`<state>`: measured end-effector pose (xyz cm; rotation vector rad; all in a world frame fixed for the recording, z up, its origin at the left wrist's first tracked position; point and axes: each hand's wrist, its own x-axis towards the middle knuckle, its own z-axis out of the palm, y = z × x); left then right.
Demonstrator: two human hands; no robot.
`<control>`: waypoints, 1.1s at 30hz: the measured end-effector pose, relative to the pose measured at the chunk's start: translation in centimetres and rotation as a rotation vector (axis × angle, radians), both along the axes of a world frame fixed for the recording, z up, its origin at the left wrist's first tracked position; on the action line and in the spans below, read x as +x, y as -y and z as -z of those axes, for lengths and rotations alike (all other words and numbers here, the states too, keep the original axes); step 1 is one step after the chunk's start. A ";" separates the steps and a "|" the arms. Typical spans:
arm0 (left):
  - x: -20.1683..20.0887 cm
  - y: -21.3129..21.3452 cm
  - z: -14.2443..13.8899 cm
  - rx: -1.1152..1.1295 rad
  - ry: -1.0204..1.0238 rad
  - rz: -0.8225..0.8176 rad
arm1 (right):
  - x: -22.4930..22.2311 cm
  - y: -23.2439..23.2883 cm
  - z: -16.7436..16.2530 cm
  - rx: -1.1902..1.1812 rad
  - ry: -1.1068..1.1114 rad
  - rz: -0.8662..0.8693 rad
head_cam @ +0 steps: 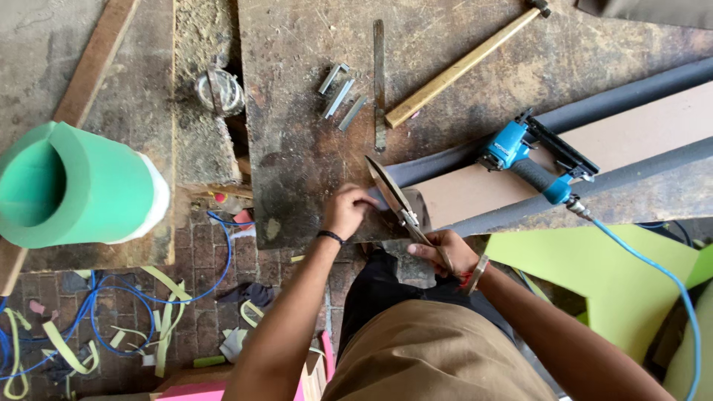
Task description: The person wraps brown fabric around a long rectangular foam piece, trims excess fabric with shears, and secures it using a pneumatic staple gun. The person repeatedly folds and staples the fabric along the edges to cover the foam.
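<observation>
Head camera is looking straight down on a worn, scarred surface (297, 148) where a person is cutting covering material. Right hand (445, 256) is closing its grip around the handles of large metal shears (397, 202), whose blades are standing apart and pointing to the far left. Left hand (347, 212) is pressing down on the near end of the dark grey fabric (460, 160), its fingers clamped on the corner just beside the blades. That fabric is wrapping a long tan board (564, 160) lying across the right of the surface, with a blue pneumatic stapler (531, 160) resting on it and a blue air hose (653, 275) trailing off to the near right. Farther off, staple strips (340, 93), a flat metal bar (379, 82) and a wooden-handled hammer (464, 67) are lying loose.

Trimming the corner seems to be the step in hand; the next move is probably calling for steady tension from the left hand while the blades are closing.
</observation>
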<state>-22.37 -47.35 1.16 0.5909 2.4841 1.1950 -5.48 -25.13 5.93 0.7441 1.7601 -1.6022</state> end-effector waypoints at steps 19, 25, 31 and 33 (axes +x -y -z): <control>16.5 -12.1 -0.1 -0.190 -0.464 -0.482 | -3.1 -26.3 0.2 0.223 0.199 -0.969; 16.9 -12.5 2.0 -0.159 -0.428 -0.607 | -8.9 -24.3 -0.1 0.254 0.148 -1.116; 16.7 -12.7 2.2 -0.182 -0.387 -0.673 | -11.5 -22.5 0.1 0.337 0.173 -1.170; 16.8 -12.6 2.1 -0.179 -0.360 -0.693 | -12.1 -22.4 -0.2 0.367 0.172 -1.190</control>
